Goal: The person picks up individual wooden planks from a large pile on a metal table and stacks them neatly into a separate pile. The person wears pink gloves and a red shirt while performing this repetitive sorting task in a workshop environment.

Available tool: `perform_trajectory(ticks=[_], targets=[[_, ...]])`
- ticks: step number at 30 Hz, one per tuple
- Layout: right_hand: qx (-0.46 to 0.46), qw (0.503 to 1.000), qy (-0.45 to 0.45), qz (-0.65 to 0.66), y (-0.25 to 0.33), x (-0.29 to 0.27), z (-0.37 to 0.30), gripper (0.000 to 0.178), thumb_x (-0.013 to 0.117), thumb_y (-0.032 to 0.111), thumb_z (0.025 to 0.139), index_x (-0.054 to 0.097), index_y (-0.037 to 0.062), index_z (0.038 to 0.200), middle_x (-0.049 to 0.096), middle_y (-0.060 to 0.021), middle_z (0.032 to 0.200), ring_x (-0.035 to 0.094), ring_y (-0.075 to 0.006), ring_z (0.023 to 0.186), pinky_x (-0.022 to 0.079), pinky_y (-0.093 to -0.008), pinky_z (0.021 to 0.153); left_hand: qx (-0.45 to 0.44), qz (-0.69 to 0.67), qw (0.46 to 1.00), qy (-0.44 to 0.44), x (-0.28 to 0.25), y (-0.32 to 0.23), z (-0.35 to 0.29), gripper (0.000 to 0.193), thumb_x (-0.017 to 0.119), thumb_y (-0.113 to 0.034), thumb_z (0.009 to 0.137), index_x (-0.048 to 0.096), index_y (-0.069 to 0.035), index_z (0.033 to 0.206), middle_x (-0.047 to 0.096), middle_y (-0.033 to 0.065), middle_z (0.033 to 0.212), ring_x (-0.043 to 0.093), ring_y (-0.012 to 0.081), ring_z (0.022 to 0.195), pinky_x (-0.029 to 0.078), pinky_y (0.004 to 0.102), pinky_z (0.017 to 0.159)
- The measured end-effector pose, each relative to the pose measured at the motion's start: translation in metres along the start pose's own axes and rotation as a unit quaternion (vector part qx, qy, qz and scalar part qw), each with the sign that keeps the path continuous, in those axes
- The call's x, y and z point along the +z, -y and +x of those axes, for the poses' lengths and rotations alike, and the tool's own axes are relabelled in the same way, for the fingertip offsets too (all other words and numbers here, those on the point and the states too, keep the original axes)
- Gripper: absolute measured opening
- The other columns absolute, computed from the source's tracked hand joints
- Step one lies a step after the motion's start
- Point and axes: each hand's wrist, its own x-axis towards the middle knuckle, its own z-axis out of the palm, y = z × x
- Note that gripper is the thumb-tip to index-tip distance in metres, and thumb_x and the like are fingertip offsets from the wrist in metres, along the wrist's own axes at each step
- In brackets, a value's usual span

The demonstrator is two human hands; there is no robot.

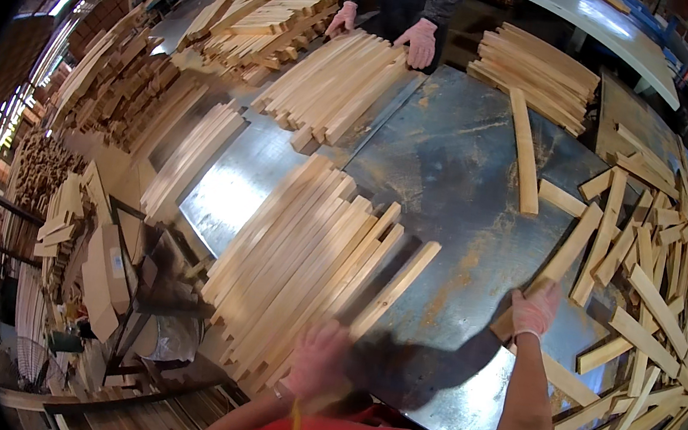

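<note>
My right hand [534, 310] wears a thin, pale pinkish glove and is closed round the near part of a wooden strip [572, 247]. That strip slants away over the metal table [457, 161], its far end by a loose heap of strips. My left hand [320, 357] is smeared by motion, so its fingers cannot be read. It is at the near right end of a row of wooden strips [277, 250] laid side by side. One strip [395, 288] lies slightly apart on that row's right side.
Across the table, a co-worker's gloved hands [419, 43] touch another row of strips [332, 81]. A messy heap of strips [663, 260] covers the right side. A neat stack [535, 75] stands at the far right, a single strip [524, 152] before it. More piled wood [123, 96] is at left.
</note>
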Motion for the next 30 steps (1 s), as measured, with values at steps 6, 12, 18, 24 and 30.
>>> perform_trajectory(ticks=[6, 12, 18, 24, 30], targets=[[0.121, 0.926, 0.108, 0.34, 0.033, 0.007, -0.107, 0.078, 0.075, 0.015, 0.087, 0.043, 0.0013, 0.156, 0.065, -0.0255, 0.135, 0.069, -0.0333, 0.117, 0.056, -0.0416, 0.099, -0.041, 0.068, 0.996, 0.035, -0.003, 0.025, -0.005, 0.059, 0.075, -0.024, 0.087, 0.059, -0.008, 0.142, 0.057, 0.0224, 0.145, 0.054, 0.0451, 0.134, 0.043, 0.0592, 0.112], [-0.039, 0.727, 0.476, 0.493, 0.131, -0.047, -0.273, 0.067, 0.073, 0.031, 0.093, 0.051, 0.0099, 0.153, 0.067, -0.0142, 0.135, 0.062, -0.0275, 0.126, 0.048, -0.0372, 0.109, -0.206, -0.517, 0.794, 0.245, 0.01, -0.01, 0.049, 0.049, 0.073, -0.018, 0.09, 0.062, -0.003, 0.135, 0.073, 0.0158, 0.117, 0.071, 0.0283, 0.107, 0.057, 0.0438, 0.095], [-0.1, 0.928, 0.272, 0.233, 0.017, -0.074, -0.176, 0.055, 0.068, 0.025, 0.088, 0.063, 0.0052, 0.14, 0.064, -0.0241, 0.141, 0.058, -0.0412, 0.134, 0.046, -0.0461, 0.115, -0.049, -0.2, 0.973, 0.103, -0.014, -0.029, 0.033, 0.049, 0.065, -0.007, 0.084, 0.065, -0.002, 0.132, 0.067, 0.0198, 0.128, 0.063, 0.0412, 0.122, 0.051, 0.0481, 0.104], [-0.026, 0.979, 0.135, -0.148, -0.171, -0.098, -0.117, 0.075, 0.079, 0.026, 0.08, 0.055, 0.019, 0.151, 0.061, -0.0113, 0.145, 0.054, -0.0357, 0.137, 0.041, -0.0525, 0.115, -0.065, 0.035, 0.995, 0.074, 0.031, 0.019, -0.013, 0.065, 0.07, -0.019, 0.083, 0.055, -0.004, 0.145, 0.049, 0.0235, 0.152, 0.042, 0.0496, 0.144, 0.032, 0.0618, 0.123], [-0.183, 0.968, 0.151, -0.088, -0.09, -0.093, -0.044, 0.052, 0.08, 0.026, 0.076, 0.07, 0.0146, 0.126, 0.07, -0.0122, 0.125, 0.061, -0.0333, 0.124, 0.043, -0.0506, 0.112, 0.09, 0.049, 0.992, 0.072, 0.018, -0.045, 0.044, 0.049, 0.07, -0.022, 0.087, 0.062, -0.002, 0.131, 0.062, 0.0199, 0.125, 0.058, 0.0411, 0.122, 0.047, 0.0536, 0.106]])
